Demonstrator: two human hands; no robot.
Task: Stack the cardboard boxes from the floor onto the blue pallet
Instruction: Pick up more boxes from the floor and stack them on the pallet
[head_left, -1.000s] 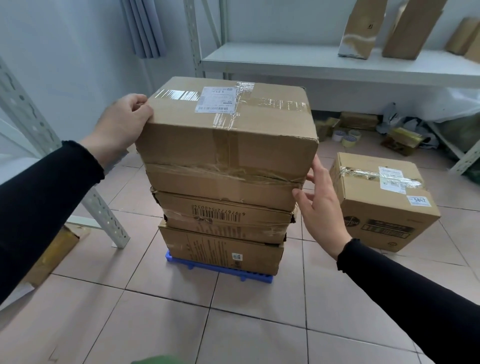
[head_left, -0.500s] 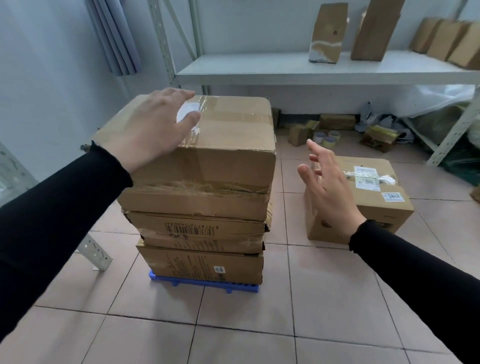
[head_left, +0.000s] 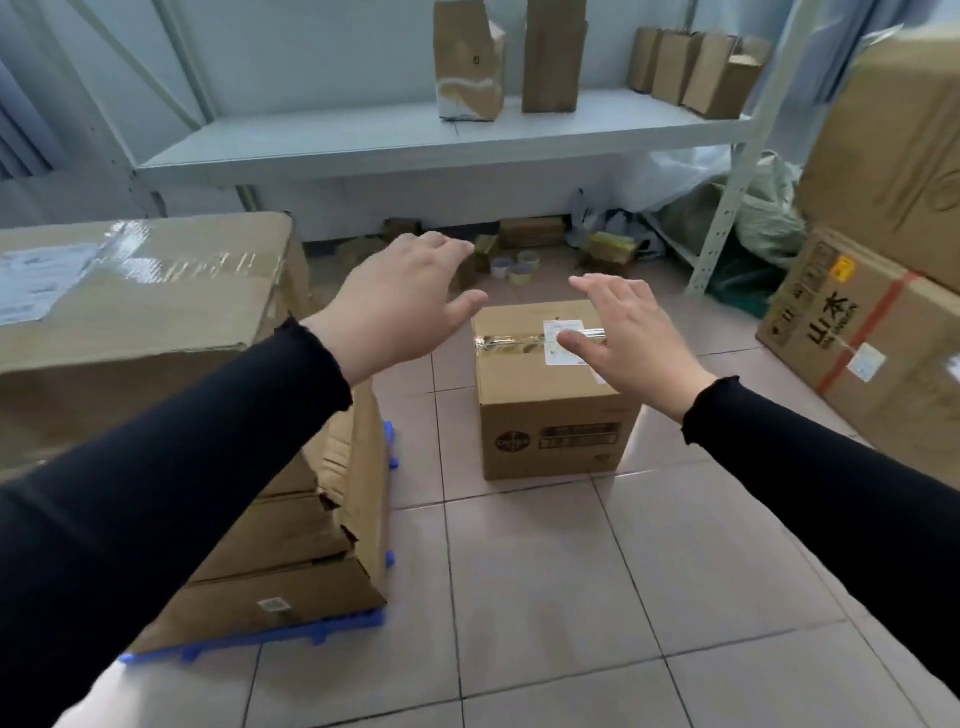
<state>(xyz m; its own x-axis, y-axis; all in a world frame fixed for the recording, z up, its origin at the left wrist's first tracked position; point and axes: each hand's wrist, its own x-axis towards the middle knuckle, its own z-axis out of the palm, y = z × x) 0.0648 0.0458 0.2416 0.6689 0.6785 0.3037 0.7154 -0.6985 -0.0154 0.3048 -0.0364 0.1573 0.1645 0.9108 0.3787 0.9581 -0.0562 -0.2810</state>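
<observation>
A taped cardboard box (head_left: 545, 415) with a white label stands on the tiled floor ahead of me. My left hand (head_left: 400, 301) hovers open above and to the left of it, fingers spread. My right hand (head_left: 623, 338) is open over the box's top right, holding nothing; I cannot tell whether it touches the box. At the left, a stack of cardboard boxes (head_left: 130, 332) rests on the blue pallet (head_left: 291, 636), of which only the edges show.
Large printed cartons (head_left: 883, 338) are piled at the right. A white metal shelf (head_left: 415, 140) at the back carries several upright boxes. Tape rolls (head_left: 511, 267), small boxes and plastic bags lie under it. Bare floor tiles spread in front of me.
Both hands have left the stacked top box and swung right, over the lone box on the floor. My view has turned right, so the stack now sits at the left.
</observation>
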